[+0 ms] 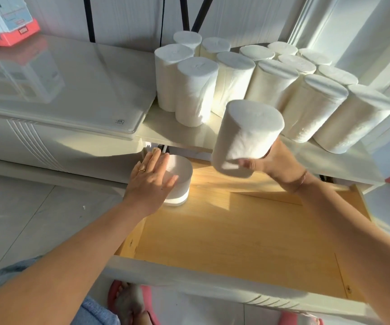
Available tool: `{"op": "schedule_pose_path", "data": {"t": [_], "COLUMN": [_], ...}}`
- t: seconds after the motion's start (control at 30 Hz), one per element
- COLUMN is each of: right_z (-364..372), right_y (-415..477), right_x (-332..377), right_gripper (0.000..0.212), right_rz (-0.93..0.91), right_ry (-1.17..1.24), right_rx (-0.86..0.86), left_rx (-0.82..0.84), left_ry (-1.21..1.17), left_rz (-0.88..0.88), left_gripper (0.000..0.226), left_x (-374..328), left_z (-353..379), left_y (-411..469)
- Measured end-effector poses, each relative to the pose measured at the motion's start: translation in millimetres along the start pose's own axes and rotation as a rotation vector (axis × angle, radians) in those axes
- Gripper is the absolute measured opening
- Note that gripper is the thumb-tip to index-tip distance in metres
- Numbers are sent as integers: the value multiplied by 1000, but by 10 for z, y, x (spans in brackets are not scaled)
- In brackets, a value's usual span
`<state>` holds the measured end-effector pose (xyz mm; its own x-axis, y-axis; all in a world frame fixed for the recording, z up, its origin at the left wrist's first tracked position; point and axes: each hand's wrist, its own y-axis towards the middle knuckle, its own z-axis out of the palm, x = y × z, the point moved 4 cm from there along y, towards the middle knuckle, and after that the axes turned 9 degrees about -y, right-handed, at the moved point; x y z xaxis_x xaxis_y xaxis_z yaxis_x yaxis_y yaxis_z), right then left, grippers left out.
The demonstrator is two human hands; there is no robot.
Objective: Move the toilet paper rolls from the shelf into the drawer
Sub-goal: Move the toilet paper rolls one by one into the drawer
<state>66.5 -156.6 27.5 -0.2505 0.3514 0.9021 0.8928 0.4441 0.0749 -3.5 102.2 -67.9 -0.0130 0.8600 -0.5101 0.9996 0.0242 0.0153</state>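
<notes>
The right hand (274, 164), fingers curled under a roll (245, 137) above the drawer's (236, 242) rear edge, should seat it upright beside the back-left-corner roll (180, 177) the left hand (150, 181) steadies, fingers spread.

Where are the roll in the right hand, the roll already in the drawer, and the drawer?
held roll (248, 134): head view, on its side wall.
roll in the drawer (182, 174): head view, on its top face.
drawer (224, 233): head view, on its bare wooden floor.

Red-based box (6, 22) on glossy cabinet top (72, 85); pink slippers (128, 301).
</notes>
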Motion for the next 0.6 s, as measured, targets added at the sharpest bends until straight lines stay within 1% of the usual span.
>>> {"op": "schedule_pose_path", "data": {"t": [0.1,0.2,0.3,0.4,0.47,0.53,0.6], "right_z": [283,529,625,671,709,694,609], "right_y": [-346,-543,-559,-557,-591,-620,-661], "right_x": [-149,-529,-819,-1021,-1133,-1170,-1179], "right_gripper": [82,74,78,88,90,88,90], "right_rz": [71,176,251,312,348,376,454], "right_ry": [-92,-142,-186,-143,-144,-195,-138], "right_rx": [208,296,276,255,267,330,466], "left_rx": [-15,-8,-17,-10,-5,-2,8], "left_ry": [38,48,-8,4,4,6,-3], "left_rz": [4,14,19,23,25,25,24], "left_gripper": [60,62,59,58,58,57,56], "left_x": [-1,12,13,9,13,10,-4], "left_z": [8,24,25,24,17,10,6], "left_y": [16,8,6,11,5,-3,-10]}}
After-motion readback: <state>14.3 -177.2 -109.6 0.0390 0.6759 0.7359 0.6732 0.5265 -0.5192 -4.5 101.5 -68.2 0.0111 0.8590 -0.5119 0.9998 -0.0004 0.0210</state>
